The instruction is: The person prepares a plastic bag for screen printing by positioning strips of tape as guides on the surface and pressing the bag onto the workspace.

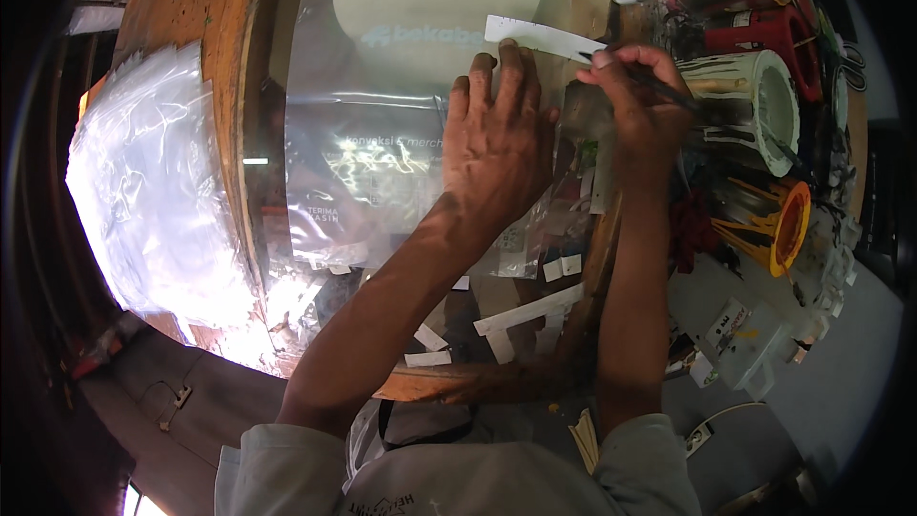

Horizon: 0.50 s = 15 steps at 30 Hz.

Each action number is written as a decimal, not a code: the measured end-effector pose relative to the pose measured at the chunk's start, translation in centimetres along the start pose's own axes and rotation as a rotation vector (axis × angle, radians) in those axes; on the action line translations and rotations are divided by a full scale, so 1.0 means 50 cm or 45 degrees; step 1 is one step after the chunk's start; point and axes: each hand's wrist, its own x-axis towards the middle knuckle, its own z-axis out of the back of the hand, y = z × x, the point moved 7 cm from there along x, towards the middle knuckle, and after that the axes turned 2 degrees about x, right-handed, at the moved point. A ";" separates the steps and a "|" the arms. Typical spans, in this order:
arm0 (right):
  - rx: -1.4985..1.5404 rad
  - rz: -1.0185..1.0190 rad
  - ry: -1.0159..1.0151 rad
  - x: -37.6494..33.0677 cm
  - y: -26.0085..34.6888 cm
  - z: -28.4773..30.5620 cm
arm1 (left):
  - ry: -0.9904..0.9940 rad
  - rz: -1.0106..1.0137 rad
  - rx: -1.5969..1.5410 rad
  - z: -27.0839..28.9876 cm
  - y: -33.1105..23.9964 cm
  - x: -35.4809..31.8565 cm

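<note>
We look into what appears to be a small printing workshop: a white-streaked can (731, 88) and a yellow-streaked can (755, 222) crowd a worn wood-framed worktop (478, 384), where 1 printed clear bag (382, 115) lies near heaped plastic sleeves (158, 182).

Hands (499, 148) at white strip (544, 36)
</note>
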 end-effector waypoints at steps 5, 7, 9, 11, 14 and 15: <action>-0.019 0.055 0.017 0.015 -0.012 -0.006 | -0.023 -0.012 0.023 0.000 0.003 -0.001; -0.103 0.023 -0.002 0.019 -0.014 -0.004 | -0.013 -0.009 0.010 0.001 0.003 0.000; -0.138 0.020 -0.006 0.023 -0.016 -0.003 | 0.004 0.002 -0.010 0.000 0.003 0.000; -0.126 0.048 0.007 0.027 -0.022 -0.003 | 0.004 -0.002 0.000 -0.001 0.002 0.000; -0.127 0.066 0.040 0.029 -0.022 -0.004 | -0.001 0.001 0.013 0.000 0.003 -0.002; -0.120 0.064 0.063 0.029 -0.024 -0.004 | 0.000 0.002 0.016 -0.001 0.003 -0.002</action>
